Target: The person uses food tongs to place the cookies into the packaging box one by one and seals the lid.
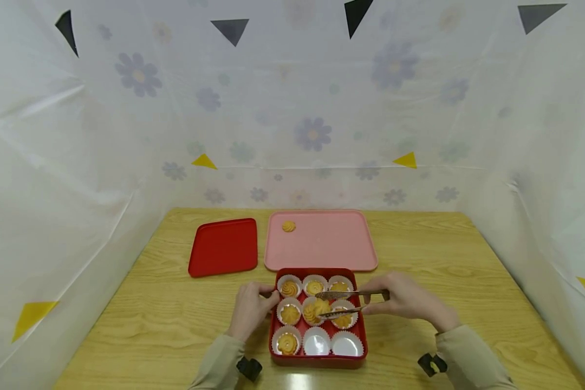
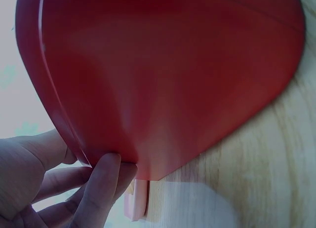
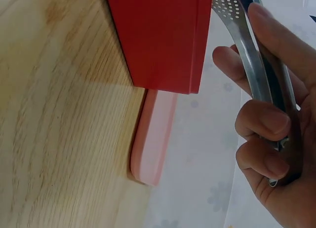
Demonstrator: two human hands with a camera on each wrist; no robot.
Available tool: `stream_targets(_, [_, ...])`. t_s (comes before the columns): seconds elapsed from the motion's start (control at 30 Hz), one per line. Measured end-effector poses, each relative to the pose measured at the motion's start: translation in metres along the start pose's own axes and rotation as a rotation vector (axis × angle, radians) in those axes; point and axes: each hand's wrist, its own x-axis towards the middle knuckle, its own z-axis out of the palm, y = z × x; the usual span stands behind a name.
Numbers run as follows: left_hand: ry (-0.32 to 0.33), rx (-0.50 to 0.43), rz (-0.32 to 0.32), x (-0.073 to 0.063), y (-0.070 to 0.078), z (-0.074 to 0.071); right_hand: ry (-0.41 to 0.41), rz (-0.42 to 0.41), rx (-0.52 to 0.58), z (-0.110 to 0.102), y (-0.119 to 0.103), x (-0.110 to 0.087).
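A red box (image 1: 317,362) holds paper cups in rows, several with swirled cookies. My left hand (image 1: 253,309) pinches the box's left rim; in the left wrist view its fingertips (image 2: 106,171) lie against the outer wall. Metal tongs (image 1: 351,294) are gripped in my right hand (image 1: 402,298), their jaws reaching over the box from the right. Between the tips is a cookie (image 1: 323,306) above the middle cup, where another cookie (image 1: 310,314) shows partly. The right wrist view shows fingers wrapped round the tongs (image 3: 254,62), with the perforated tip partly out of frame.
Behind the box lies a pink tray (image 1: 331,244) with one cookie (image 1: 288,226) at its upper left. A red lid-like tray (image 1: 224,248) sits left of it. In the box's front row, two white cups (image 1: 317,342) hold no cookie. White sheeting surrounds the wooden table (image 1: 419,249).
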Motion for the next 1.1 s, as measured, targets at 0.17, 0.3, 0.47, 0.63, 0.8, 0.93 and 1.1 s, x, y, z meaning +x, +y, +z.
stream_targets(0.17, [-0.003,-0.005,0.001,0.000,0.000,0.000,-0.051,-0.041,0.015,0.003,-0.007,0.003])
stream_targets(0.3, [-0.007,-0.005,0.003,0.000,0.000,-0.001,-0.084,-0.029,0.047,0.003,-0.013,0.005])
stream_targets(0.47, [-0.009,-0.002,0.003,0.000,0.000,-0.001,-0.112,-0.034,0.031,0.004,-0.017,0.006])
stream_targets(0.63, [-0.011,-0.007,0.006,0.000,0.001,-0.001,-0.137,-0.055,-0.005,0.003,-0.021,0.008])
stream_targets(0.8, [-0.010,-0.014,0.010,0.000,0.001,-0.002,-0.141,-0.066,-0.058,0.003,-0.026,0.010])
stream_targets(0.93, [-0.005,-0.003,0.014,0.000,0.001,-0.002,-0.147,-0.079,-0.090,0.005,-0.029,0.011])
stream_targets(1.1, [-0.005,0.002,0.007,-0.001,0.001,-0.002,-0.160,-0.079,-0.100,0.007,-0.032,0.013])
